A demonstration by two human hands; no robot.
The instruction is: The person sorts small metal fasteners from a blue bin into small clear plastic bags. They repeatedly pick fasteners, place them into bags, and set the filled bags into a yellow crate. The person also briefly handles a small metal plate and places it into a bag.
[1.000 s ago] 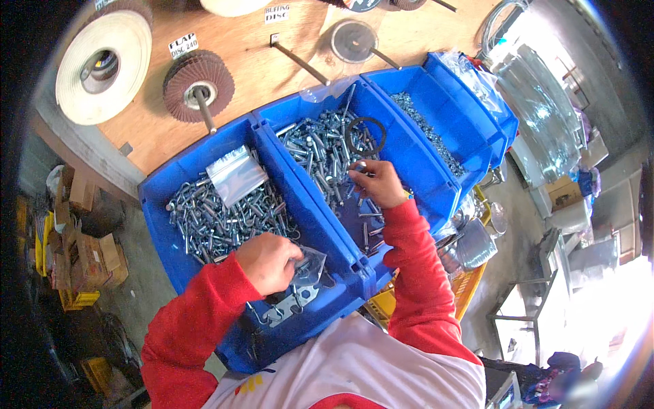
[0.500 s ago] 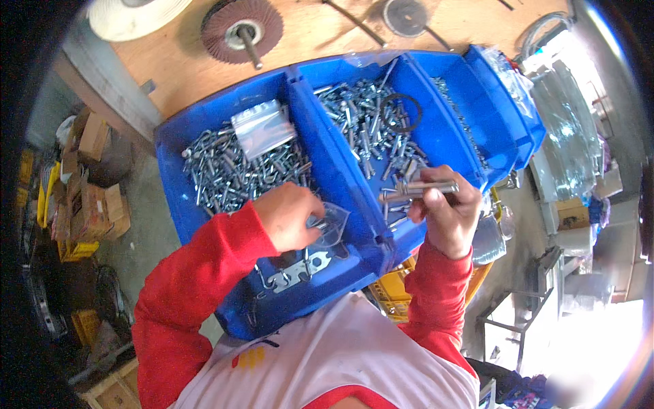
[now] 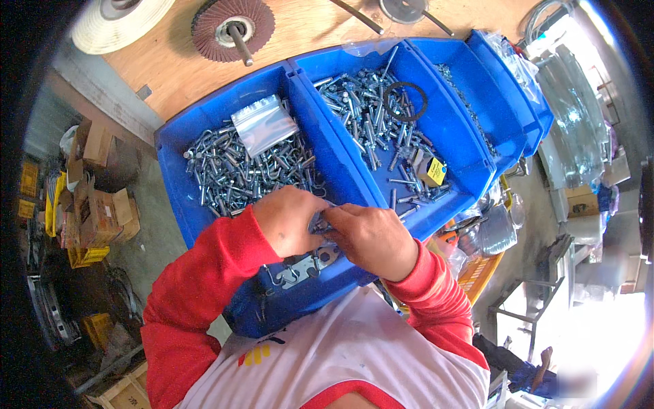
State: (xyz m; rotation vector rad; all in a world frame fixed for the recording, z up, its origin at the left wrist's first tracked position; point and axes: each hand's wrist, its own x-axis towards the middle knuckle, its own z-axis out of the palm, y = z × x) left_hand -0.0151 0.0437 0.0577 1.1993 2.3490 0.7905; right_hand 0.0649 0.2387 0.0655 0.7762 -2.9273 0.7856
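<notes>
My left hand (image 3: 289,221) is closed over the front of the left blue bin (image 3: 178,194), pinching a small clear plastic bag (image 3: 320,223) that is mostly hidden between my hands. Against it my right hand (image 3: 371,238) is closed, its fingertips at the bag; what they hold is hidden. Loose metal bolts and hooks (image 3: 238,180) fill the back of this bin, and a flat clear packet (image 3: 264,126) lies on them. Below my hands a flat slotted metal plate (image 3: 298,271) rests near the bin's front lip.
The neighbouring bin holds anchor bolts (image 3: 371,116), a black ring (image 3: 405,101) and a small yellow box (image 3: 432,172). More blue bins (image 3: 477,88) stand to the right. Behind are a flap wheel (image 3: 233,31) and a tape roll (image 3: 119,20). A person's arm (image 3: 543,368) shows at lower right.
My right hand has moved left from the neighbouring bin, where it held metal bolts, to meet my left hand at the bag. The yellow box is uncovered now.
</notes>
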